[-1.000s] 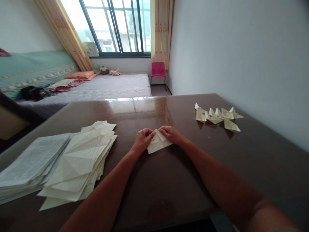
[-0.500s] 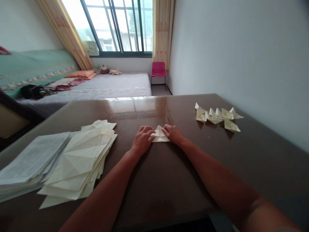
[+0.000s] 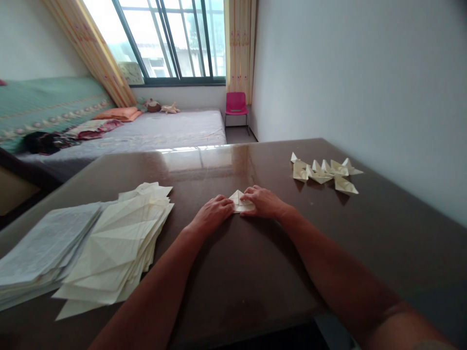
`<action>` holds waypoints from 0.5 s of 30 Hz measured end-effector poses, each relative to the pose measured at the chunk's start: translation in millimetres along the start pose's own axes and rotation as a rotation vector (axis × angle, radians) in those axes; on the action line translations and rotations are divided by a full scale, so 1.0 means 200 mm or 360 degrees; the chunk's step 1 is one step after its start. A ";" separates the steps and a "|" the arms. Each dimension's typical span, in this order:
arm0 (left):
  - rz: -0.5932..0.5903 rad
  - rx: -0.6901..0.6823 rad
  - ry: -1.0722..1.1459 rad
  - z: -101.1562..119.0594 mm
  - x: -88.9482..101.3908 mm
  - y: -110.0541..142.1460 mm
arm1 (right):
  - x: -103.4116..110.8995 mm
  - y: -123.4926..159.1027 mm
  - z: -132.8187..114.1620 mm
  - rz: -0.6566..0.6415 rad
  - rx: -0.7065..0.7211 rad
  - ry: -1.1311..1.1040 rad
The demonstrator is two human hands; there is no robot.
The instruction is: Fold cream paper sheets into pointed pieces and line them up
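A small sheet of cream paper (image 3: 238,195), folded to a peak with a flap along its lower edge, lies on the brown tabletop between my hands. My left hand (image 3: 215,210) grips its left side, the fingers closed together at the edge. On the other side my right hand (image 3: 265,200) has its fingers bent over the paper's right half, pinching the lower flap. Both hands cover the paper's outer corners, so only its middle shows.
To the left lie a stack of creased cream sheets (image 3: 120,233) and a stack of grey printed sheets (image 3: 47,243). Several folded paper pieces (image 3: 321,172) stand at the back right, near the white wall (image 3: 365,73). Beyond the glossy table (image 3: 255,277) are a bed (image 3: 182,126) and a pink chair (image 3: 236,103).
The paper's lower part has been folded up, making it shorter. My right hand has shifted its fingers further over the right half. The view has turned slightly.
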State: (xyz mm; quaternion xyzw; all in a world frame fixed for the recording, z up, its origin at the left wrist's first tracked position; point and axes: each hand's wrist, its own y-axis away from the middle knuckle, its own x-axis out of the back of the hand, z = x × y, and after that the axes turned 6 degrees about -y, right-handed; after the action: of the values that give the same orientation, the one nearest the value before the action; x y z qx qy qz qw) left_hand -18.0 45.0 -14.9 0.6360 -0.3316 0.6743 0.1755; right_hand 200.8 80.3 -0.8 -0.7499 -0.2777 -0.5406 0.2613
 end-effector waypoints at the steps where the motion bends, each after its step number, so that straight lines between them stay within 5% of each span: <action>1: -0.0003 -0.0007 -0.0014 0.00 0.00 0.00 | 0.00 0.00 -0.01 0.0001 0.0000 0.0030; 15: 0.0088 0.0263 0.0204 0.00 -0.02 0.01 | -0.01 -0.01 0.01 0.0080 0.0067 -0.0137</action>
State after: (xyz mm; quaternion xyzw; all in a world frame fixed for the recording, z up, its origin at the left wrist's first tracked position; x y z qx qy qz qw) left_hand -18.9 44.5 -20.3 0.5945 -0.2803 0.7433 0.1246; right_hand 200.0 81.7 -2.9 -0.7736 -0.2811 -0.4951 0.2784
